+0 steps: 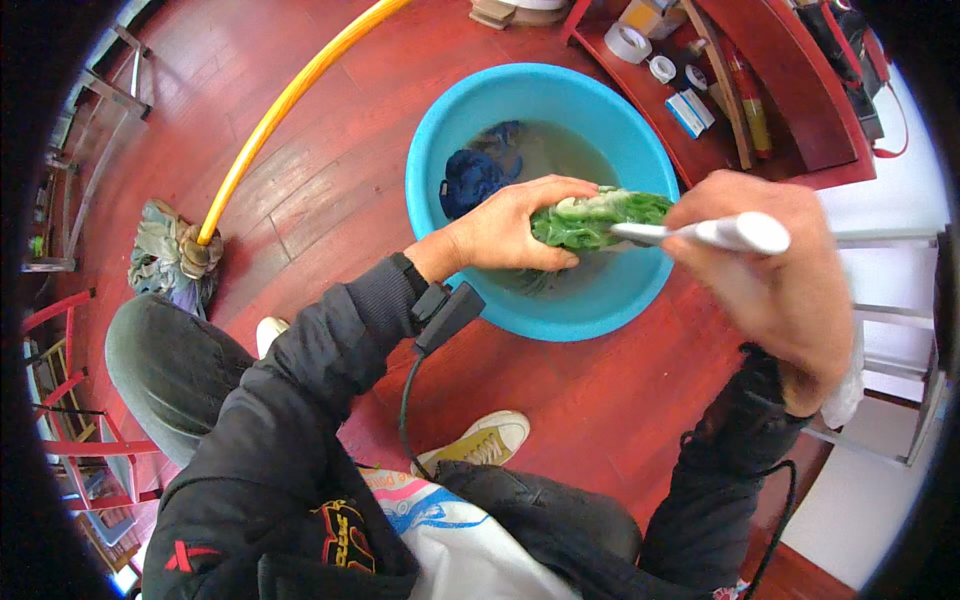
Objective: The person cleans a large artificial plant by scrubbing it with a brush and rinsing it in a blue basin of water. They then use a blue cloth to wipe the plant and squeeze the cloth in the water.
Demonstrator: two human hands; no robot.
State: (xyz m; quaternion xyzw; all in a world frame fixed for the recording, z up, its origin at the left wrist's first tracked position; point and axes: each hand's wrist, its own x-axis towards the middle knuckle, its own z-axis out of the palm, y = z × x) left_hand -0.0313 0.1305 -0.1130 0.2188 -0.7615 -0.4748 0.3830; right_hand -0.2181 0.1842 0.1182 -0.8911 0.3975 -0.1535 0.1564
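My left hand (510,225) grips a green and whitish carved piece (577,223), perhaps jade-like stone, above a blue plastic basin (540,324). In my right hand (772,262), blurred, is a white-handled tool (720,231), probably a brush. Its grey end meets the carved piece's near right side; the bristles, if any, cannot be made out. Murky water (574,154) fills the bottom of the basin. A dark blue cloth (472,180) lies bunched in the water at the left, beyond my left wrist.
A mop (180,251) with a yellow handle (262,124) rests on the red wood-look floor at left. At upper right, a red shelf holds tape rolls (628,43) and a small box (690,112). A cable (405,405) hangs from the device on my left wrist.
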